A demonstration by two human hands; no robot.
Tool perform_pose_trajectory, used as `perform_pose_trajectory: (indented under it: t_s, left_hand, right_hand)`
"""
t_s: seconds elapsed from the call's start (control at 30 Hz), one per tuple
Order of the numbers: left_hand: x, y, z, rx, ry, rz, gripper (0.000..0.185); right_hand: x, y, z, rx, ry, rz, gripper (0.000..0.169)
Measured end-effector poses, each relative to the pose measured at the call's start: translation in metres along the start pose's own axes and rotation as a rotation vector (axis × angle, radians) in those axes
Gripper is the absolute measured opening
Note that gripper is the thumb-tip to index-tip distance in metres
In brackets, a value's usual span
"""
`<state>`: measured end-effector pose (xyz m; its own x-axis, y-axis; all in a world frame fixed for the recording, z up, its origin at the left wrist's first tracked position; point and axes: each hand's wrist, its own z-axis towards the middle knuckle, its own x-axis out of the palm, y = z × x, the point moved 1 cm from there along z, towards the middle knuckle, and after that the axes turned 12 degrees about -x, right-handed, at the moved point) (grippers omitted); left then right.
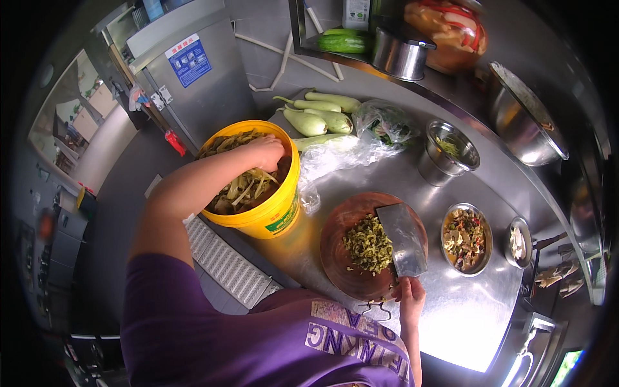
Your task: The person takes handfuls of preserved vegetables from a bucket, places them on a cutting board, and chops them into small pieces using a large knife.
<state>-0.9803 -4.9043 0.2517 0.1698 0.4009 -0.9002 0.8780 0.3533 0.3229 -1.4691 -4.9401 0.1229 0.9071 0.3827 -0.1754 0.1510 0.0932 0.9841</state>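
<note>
My left hand (269, 153) reaches into a yellow plastic bucket (276, 218), its fingers curled down near the far inner wall. Their tips are hidden, so I cannot see what they hold. Pickled leafy greens (242, 193), brownish green with paler stalks, fill the bucket. My right hand (411, 292) grips the handle of a cleaver (404, 239). The wide blade rests over the right part of a round wooden chopping board (338, 268). Beside the blade, a heap of finely chopped greens (368, 244) covers the board's middle.
Pale green gourds (314, 118) and clear plastic bags (338, 157) lie behind the board. Rightward stand nested steel containers (447, 155), a bowl of mixed chopped food (465, 239) and a small bowl of white food (518, 242). A shelf (454, 104) overhangs the steel table (425, 317).
</note>
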Motion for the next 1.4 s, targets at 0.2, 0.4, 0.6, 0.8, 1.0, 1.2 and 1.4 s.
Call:
perform_pose_trajectory:
  t_s: [0.2,0.4,0.6,0.8,1.0,1.2,1.4]
  left_hand:
    - [0.006,0.004,0.03,0.026,0.384,0.032,0.047]
    - [0.015,-0.004,0.041,0.037,0.363,0.085,0.037]
    - [-0.018,-0.011,0.0,-0.063,0.115,0.044,0.029]
    - [-0.032,0.014,-0.028,-0.105,0.007,-0.092,0.019]
    - [-0.03,0.043,-0.06,-0.083,-0.22,-0.213,0.027]
    - [-0.036,0.065,-0.066,-0.24,-0.384,-0.361,0.027]
    - [-0.039,0.087,-0.038,-0.413,-0.426,-0.535,0.023]
  right_hand:
    - [0.001,-0.008,-0.007,0.006,-0.029,0.013,0.023]
    - [-0.001,0.002,-0.016,0.01,-0.083,0.019,0.024]
    - [-0.016,-0.009,-0.024,0.051,-0.117,0.042,0.023]
    - [-0.016,-0.007,-0.011,0.032,-0.065,0.042,0.023]
    - [-0.002,0.007,0.003,-0.012,0.062,-0.004,0.022]
    - [0.003,0.009,0.014,-0.041,0.096,-0.035,0.022]
    - [0.001,0.007,0.018,-0.045,0.15,-0.074,0.022]
